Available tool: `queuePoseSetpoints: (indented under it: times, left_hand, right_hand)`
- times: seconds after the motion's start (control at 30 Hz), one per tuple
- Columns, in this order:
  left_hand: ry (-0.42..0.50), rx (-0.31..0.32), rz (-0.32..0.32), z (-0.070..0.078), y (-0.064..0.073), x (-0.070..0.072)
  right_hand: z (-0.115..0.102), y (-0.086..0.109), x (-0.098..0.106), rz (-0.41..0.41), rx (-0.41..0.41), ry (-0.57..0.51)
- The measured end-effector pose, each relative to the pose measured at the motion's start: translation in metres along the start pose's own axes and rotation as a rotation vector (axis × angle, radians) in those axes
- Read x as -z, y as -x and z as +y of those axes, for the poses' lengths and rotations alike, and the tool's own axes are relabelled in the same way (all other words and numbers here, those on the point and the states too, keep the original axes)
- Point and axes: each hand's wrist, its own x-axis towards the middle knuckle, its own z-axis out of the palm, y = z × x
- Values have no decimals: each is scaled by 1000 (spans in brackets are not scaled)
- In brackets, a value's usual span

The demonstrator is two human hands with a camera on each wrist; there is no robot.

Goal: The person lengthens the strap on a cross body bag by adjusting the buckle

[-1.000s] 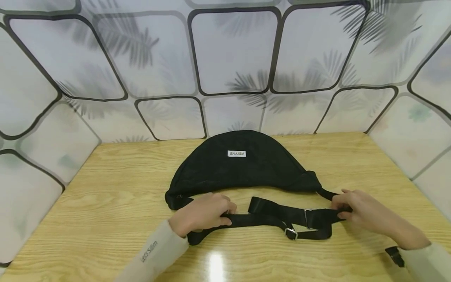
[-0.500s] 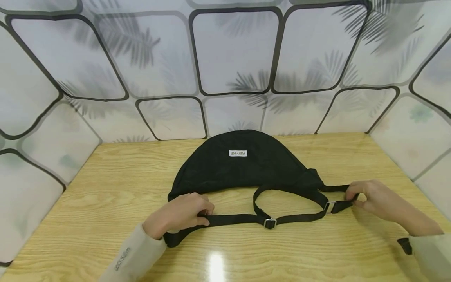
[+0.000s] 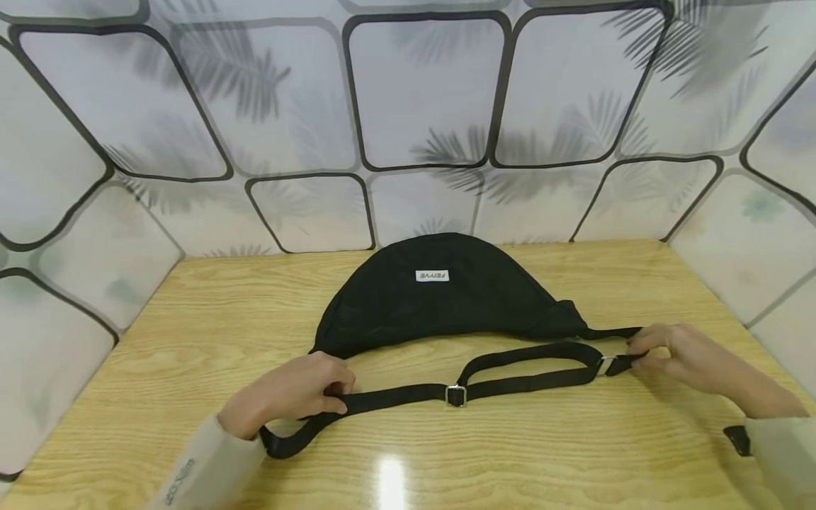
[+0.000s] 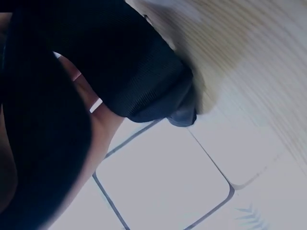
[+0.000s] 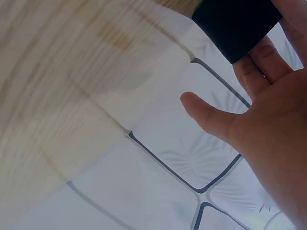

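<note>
A black waist bag with a small white label lies flat, its curved edge toward the back wall. In front of it, its black strap runs between the hands. My left hand pinches the strap at the left, and a slack loop hangs by the wrist. The right hand pinches the strap by a metal ring at the right. Between them sits a metal slider buckle, with a narrow strap loop to its right. Close up, the strap covers much of the left wrist view.
The bag and strap are on a light wood-grain table. A patterned white backdrop rises behind and on both sides. A small black piece shows at the right sleeve.
My left hand has moved left, drawing the strap out straighter. The strap loop between buckle and ring has narrowed. The right hand has shifted slightly right and toward the back.
</note>
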Motion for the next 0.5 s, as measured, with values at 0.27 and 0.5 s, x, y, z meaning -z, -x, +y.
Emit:
queuePoseSetpoints:
  times: [0.27,0.5]
  left_hand:
    - [0,0,-17,-11,10,4]
    - [19,84,-39,-25,24,10]
  right_hand:
    - [2,1,1,-33,-24,7]
    - [3,7,5,-64,-93,49]
